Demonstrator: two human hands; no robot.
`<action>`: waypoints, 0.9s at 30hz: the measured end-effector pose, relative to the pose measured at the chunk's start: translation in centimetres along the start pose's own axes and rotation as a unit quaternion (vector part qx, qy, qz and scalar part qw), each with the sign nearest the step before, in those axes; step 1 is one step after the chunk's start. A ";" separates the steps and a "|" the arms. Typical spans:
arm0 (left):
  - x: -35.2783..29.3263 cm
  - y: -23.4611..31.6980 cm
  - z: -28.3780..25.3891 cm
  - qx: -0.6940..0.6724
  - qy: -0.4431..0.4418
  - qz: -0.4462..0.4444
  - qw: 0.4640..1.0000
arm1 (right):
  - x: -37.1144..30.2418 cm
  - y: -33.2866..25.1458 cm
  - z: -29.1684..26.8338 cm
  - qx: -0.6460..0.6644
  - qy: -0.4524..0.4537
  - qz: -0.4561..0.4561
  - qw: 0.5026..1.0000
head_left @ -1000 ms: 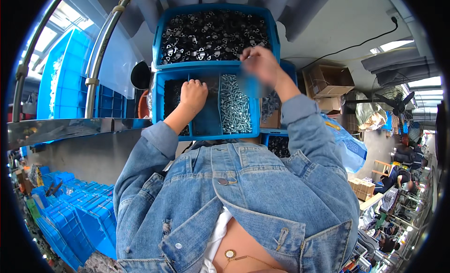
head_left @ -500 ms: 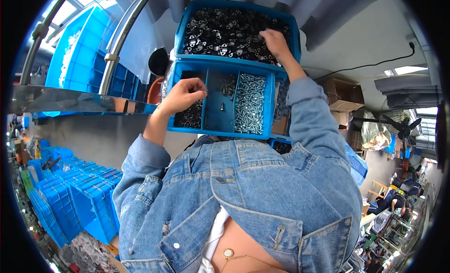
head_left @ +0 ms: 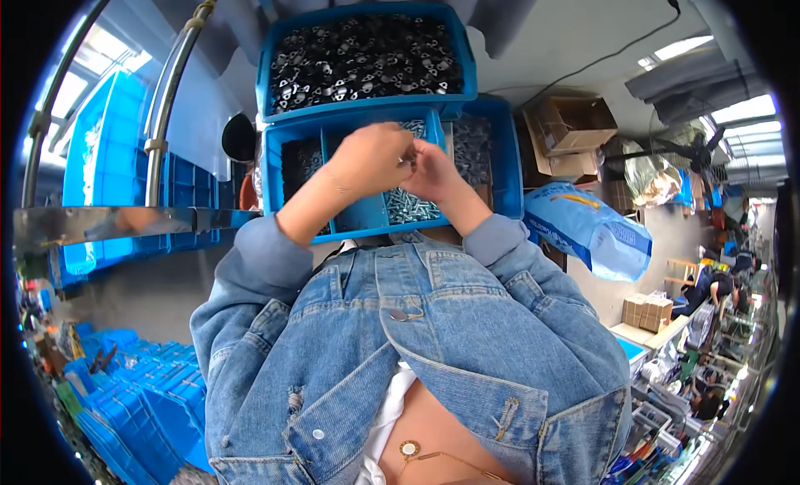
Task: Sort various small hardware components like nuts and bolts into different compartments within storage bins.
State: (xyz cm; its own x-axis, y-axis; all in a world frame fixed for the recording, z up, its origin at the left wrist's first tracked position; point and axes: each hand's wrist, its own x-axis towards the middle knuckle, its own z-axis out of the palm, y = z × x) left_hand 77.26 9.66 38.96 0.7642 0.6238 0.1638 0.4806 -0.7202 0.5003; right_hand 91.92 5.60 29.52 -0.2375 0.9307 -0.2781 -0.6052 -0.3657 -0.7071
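"Where were the left hand (head_left: 373,158) and right hand (head_left: 437,174)?"
"Curled together above the blue plastic divided tray (head_left: 358,232) (how far each grip closed, or on what, I couldn't tell)."
"And the silvery metal screws (head_left: 410,207)?"
"In the tray's right compartment."

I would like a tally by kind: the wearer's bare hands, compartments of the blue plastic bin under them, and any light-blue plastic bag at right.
Wearer's bare hands: 2
Compartments of the blue plastic bin: 3
Light-blue plastic bag: 1
Total: 6
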 end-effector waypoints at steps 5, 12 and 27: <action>-0.2 -0.4 2.5 0.005 -0.078 0.028 0.997 | -1.3 1.0 -1.2 0.310 0.049 0.068 0.947; -8.7 -2.4 -3.0 -0.206 0.023 -0.097 0.973 | -2.4 0.0 -0.2 0.339 0.162 0.116 0.919; -26.4 -4.1 -1.2 0.091 0.174 -0.281 0.939 | 15.3 2.0 16.5 0.101 -0.051 0.160 0.980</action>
State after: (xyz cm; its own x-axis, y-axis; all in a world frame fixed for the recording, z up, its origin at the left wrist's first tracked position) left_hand 54.60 -3.46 33.63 0.1964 0.9597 0.2011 0.8554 -0.2680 0.4433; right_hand 74.59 19.09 34.61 -0.5092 0.7667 -0.3910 -0.6231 -0.6418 -0.4471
